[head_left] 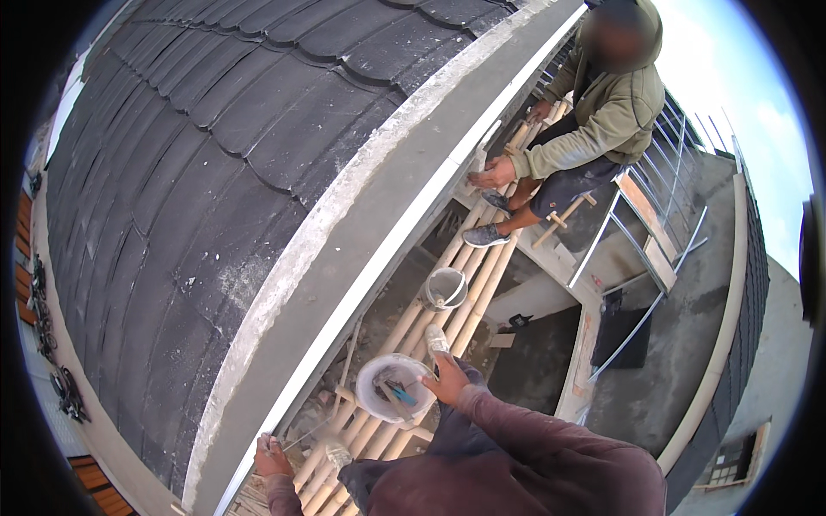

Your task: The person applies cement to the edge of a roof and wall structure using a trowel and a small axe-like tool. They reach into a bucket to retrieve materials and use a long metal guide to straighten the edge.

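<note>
While the left hand (274, 457) is at the white edging (449, 165), near left—I cannot tell its grip—the right hand (447, 383), fingers apart, touches the right rim of a tool-filled bucket (370, 383). Farther along the bamboo poles (485, 291): a smaller bucket (440, 280), then a co-worker (602, 120).

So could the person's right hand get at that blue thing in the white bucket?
Probably yes: the right hand is at the rim of the white bucket, whose top is open, and nothing seems to cover the blue thing inside.
</note>
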The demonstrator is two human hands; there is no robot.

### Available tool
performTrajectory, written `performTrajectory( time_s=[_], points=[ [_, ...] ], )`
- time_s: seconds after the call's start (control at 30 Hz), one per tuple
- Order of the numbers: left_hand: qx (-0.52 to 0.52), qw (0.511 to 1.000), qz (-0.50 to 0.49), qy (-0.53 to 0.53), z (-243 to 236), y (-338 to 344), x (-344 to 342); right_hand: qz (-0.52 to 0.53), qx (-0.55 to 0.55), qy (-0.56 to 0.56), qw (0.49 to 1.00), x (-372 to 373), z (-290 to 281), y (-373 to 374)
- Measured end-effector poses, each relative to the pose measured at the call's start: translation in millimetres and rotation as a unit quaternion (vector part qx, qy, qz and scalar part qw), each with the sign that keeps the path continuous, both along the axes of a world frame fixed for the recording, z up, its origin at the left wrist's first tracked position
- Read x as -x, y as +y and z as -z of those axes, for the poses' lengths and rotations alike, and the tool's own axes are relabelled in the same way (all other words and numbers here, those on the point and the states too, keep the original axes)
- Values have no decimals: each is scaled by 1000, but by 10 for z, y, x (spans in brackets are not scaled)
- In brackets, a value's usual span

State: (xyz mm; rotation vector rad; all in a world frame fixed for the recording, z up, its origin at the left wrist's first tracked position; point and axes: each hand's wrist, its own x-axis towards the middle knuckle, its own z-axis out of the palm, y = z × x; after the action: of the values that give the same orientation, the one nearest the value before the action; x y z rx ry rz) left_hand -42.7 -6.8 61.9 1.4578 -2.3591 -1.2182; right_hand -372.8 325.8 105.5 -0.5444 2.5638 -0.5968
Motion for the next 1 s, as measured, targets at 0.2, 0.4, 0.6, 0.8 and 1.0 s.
performTrajectory(
  time_s=[0.2,0.4,0.6,0.8,1.0],
  points=[
    [11,997,-52,51,204,-74,-128,-103,70,-25,992,-483,-54,-807],
    [-43,999,-24,4,197,-52,-18,-142,-30,-31,989,-976,-76,-482],
    [-33,999,36,-18,168,-142,-56,-110,-82,-39,990,-1532,-219,-329],
    [-65,998,11,-7,70,-173,-105,-110,-81,-29,990,-1630,-101,-445],
    [-47,997,62,6,-23,-225,-123,-113,-57,-34,991,-1732,-218,-667]
  ],
)
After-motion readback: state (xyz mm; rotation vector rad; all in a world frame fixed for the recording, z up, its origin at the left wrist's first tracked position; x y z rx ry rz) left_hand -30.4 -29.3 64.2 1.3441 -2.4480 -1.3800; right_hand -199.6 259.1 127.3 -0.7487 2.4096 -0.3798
